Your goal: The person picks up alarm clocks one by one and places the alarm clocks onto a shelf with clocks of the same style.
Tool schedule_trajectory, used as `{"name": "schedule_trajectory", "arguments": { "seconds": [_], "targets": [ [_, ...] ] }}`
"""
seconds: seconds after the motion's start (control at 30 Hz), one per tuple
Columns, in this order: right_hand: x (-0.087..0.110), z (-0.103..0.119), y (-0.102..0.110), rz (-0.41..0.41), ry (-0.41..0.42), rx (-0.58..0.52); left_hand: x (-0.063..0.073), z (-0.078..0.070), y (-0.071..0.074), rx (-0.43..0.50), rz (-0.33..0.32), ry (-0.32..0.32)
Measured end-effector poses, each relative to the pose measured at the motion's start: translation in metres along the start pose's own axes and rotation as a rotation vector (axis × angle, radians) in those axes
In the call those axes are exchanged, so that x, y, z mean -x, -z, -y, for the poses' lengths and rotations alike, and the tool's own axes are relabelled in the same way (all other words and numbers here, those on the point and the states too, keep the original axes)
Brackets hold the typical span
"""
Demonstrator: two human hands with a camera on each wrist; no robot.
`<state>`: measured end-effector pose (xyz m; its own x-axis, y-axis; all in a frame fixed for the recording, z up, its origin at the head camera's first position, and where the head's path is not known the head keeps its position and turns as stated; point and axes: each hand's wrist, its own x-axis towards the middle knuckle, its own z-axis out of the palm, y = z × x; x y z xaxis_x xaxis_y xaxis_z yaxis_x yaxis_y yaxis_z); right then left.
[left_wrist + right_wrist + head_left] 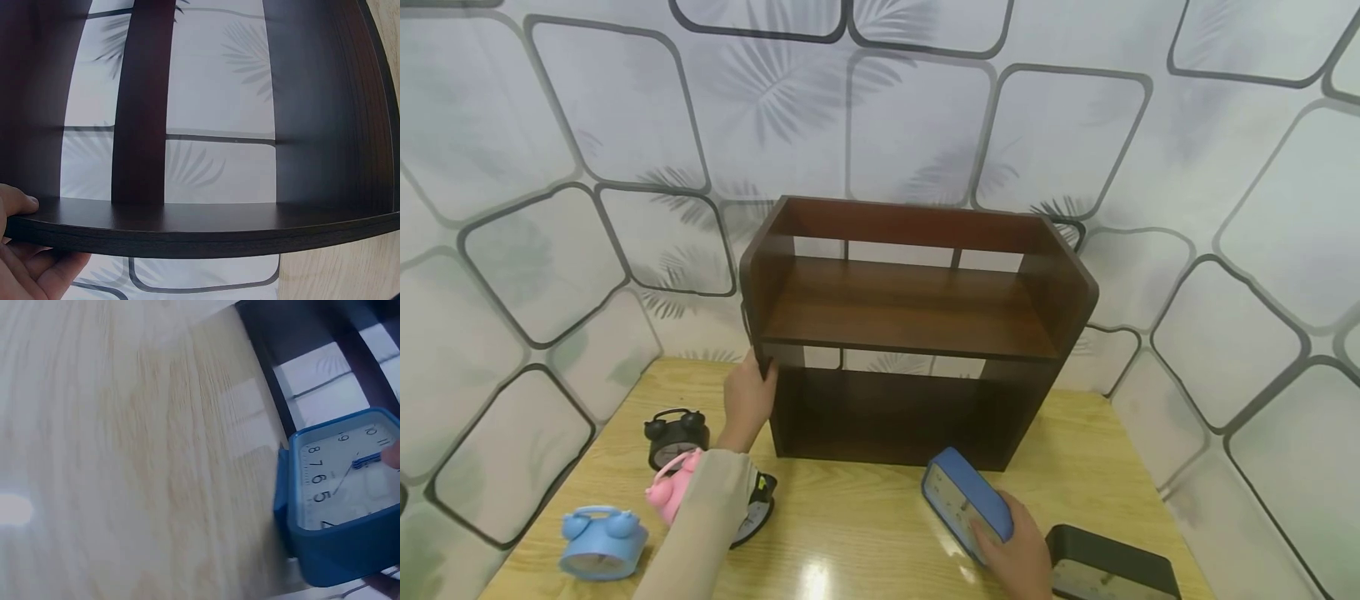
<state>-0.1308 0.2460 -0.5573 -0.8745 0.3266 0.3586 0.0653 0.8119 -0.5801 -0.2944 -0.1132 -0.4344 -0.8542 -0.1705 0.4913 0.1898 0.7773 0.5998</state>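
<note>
A dark brown two-tier shelf (910, 308) stands at the back of the table. My left hand (749, 398) grips the front edge of its left side panel, thumb on the inner face and fingers outside, as the left wrist view (37, 250) shows. In my right hand (1018, 554) is a blue rectangular alarm clock (968, 500), held tilted in front of the shelf's lower right corner. Its white dial (350, 475) has numerals and blue hands, and a fingertip lies over the dial in the right wrist view.
Left of the shelf are a black twin-bell clock (676, 437), a pink one (672, 487) partly behind my sleeve, a light blue one (602, 542) and a round black-rimmed clock (756, 508). A black rectangular clock (1112, 562) lies at right. Patterned walls (917, 125) enclose the wooden table (850, 525).
</note>
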Motion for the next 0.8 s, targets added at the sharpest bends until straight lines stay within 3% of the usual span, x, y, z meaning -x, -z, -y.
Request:
{"name": "schedule_trajectory", "arguments": {
  "seconds": [0.37,0.53,0.8],
  "targets": [
    [0.006,-0.012,-0.011,0.005,-0.188,-0.360,0.000,-0.002,0.002,-0.006,0.009,0.006],
    [0.008,-0.017,-0.015,0.026,-0.232,-0.381,0.001,-0.002,0.003,-0.005,0.005,0.003],
    [0.012,-0.021,-0.018,0.039,-0.219,-0.369,0.001,-0.001,0.002,-0.007,0.006,0.002]
  ]
}}
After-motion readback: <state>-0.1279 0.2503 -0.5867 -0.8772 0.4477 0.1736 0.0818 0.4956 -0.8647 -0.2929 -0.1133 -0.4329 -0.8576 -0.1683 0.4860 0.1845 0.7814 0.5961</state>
